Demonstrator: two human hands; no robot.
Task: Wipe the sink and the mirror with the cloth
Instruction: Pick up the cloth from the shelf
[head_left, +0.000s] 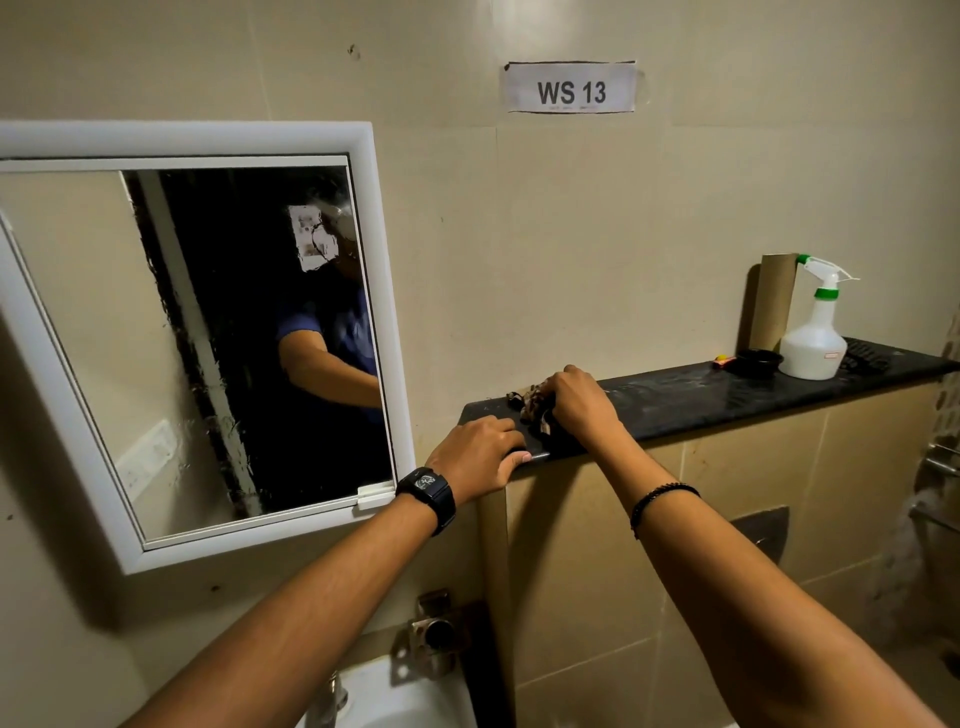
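A crumpled dark patterned cloth (535, 408) lies on the left end of a black stone ledge (727, 387). My right hand (579, 402) is closed over the cloth, gripping it. My left hand (480, 457), with a black watch on the wrist, rests on the ledge's front left corner, fingers curled over the edge and holding nothing. The white-framed mirror (156, 338) hangs on the wall to the left. A corner of the white sink (405, 696) shows at the bottom, below my arms.
A white spray bottle (815, 332) with green trigger, a cardboard tube (774, 301), a small black dish (759, 361) and a comb stand on the ledge's right part. A metal tap fitting (434, 631) sits above the sink. A "WS 13" label (571, 87) is on the wall.
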